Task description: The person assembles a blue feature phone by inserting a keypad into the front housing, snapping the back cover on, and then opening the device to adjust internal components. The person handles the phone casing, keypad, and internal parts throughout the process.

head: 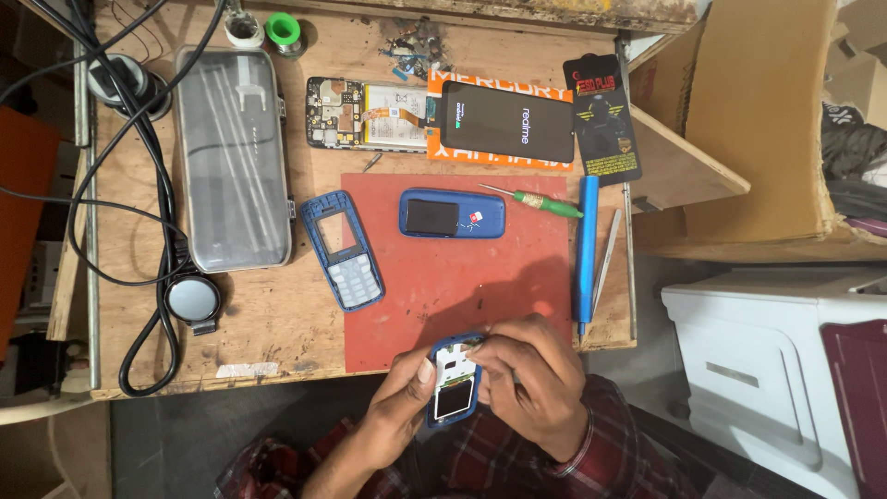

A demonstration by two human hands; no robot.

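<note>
Left hand grips the blue phone body closed around its edge; right hand pinches at its top corner, seemingly mid-disassembly; the green screwdriver lies well beyond both hands; next calls for steady prying.

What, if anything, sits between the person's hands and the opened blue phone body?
Nothing visible does. The left hand already grips the blue phone body from its left side, and the right hand rests its fingers on the upper right edge.
</note>
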